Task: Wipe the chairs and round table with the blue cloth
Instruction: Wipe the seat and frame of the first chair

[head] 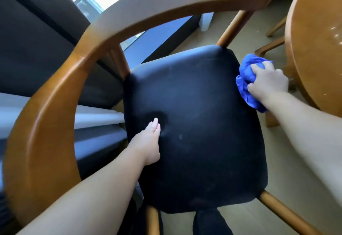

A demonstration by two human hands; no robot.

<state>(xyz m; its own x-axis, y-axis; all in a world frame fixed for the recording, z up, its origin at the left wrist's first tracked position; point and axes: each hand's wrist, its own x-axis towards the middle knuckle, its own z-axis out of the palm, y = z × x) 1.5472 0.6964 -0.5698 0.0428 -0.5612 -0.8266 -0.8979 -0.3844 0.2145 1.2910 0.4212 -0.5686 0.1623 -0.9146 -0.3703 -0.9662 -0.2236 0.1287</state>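
A wooden chair (55, 94) with a curved back-and-arm rail fills the view, its black padded seat (194, 132) seen from above. The left hand (148, 142) lies flat on the seat just inside its left edge, about halfway along. Its fingers are straight and close together and grasp nothing, and the cushion dimples slightly beside them. The right hand (268, 81) has its fingers curled around the bunched blue cloth (244, 88) and grips it firmly. It holds the cloth against the seat's right edge, toward the far right corner. Folds of the cloth spill out on the seat side of the hand and below the wrist. The round table (314, 40), glossy brown wood, stands just beside the chair on the right, apart from the cloth. Pale floor (240, 36) shows between chair and table.
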